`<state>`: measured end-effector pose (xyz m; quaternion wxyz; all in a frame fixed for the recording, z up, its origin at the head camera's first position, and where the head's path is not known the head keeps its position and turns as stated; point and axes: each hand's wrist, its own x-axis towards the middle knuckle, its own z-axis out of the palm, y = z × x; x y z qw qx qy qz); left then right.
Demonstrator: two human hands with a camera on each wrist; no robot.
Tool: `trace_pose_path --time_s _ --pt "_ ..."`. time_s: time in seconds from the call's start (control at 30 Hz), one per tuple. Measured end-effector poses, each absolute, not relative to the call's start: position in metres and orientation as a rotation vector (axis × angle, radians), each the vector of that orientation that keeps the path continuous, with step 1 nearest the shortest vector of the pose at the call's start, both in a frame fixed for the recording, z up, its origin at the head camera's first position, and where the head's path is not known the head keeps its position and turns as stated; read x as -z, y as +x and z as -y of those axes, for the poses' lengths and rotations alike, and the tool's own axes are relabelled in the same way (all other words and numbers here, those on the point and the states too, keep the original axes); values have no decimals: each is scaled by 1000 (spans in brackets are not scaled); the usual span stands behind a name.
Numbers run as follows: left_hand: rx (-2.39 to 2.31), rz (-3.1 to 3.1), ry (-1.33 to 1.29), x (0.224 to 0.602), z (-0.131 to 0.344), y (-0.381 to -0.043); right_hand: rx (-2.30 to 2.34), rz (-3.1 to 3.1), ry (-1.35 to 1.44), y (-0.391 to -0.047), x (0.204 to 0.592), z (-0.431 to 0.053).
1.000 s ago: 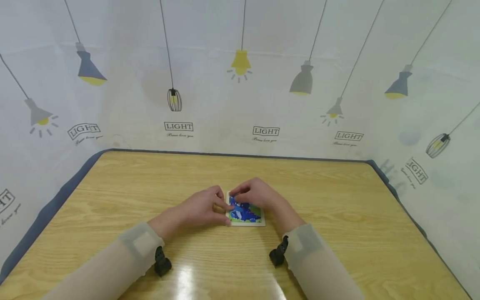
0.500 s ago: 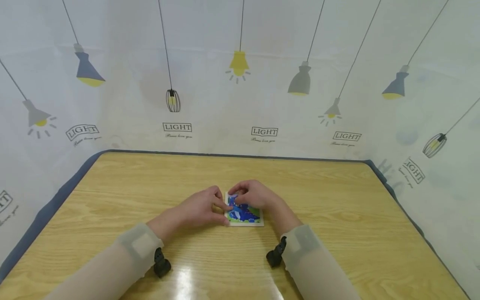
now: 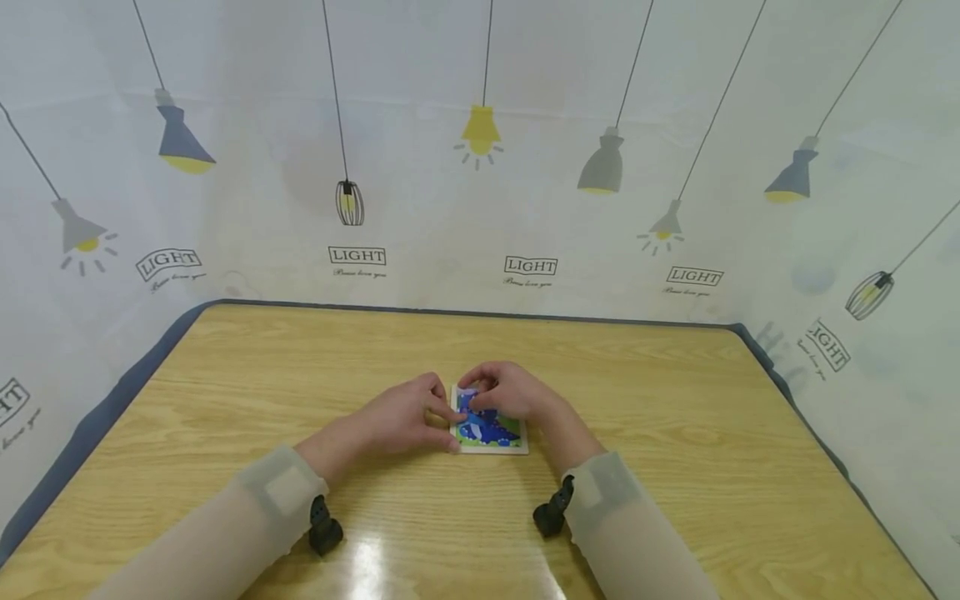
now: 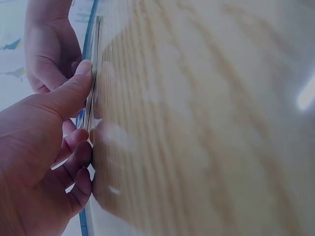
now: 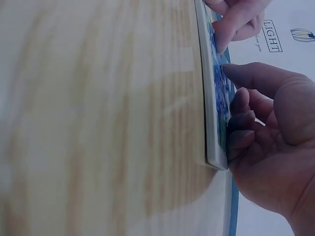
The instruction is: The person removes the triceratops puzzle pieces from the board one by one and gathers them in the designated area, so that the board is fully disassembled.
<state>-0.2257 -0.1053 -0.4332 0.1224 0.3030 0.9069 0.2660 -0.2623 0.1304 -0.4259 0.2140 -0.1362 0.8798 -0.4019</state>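
A small square picture puzzle with a pale frame lies flat on the table, showing a blue dinosaur on green. At its left side, my left hand holds the frame by the near left corner with the thumb, while the index fingertip touches the picture. My right hand reaches over the far part, thumb and index fingertip on the picture near its far left corner. In the right wrist view, the other right fingers are curled close to the puzzle's surface. I cannot tell whether the right fingertips pinch a piece.
The wood-grain table extends around the puzzle, with a dark blue edge at the back. Behind it hangs a pale cloth printed with lamps. A black wrist camera hangs beside the left sleeve, another black camera beside the right.
Both hands stay at the puzzle, almost still. The right fingers shift very slightly over the far left part; the puzzle keeps its place. The head view sways a little.
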Motion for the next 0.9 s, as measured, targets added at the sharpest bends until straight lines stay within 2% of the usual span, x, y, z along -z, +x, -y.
trace_pose_path --time_s 0.9 --pt "-772 -2647 912 433 107 -226 1237 -2413 -402 -259 430 -137"
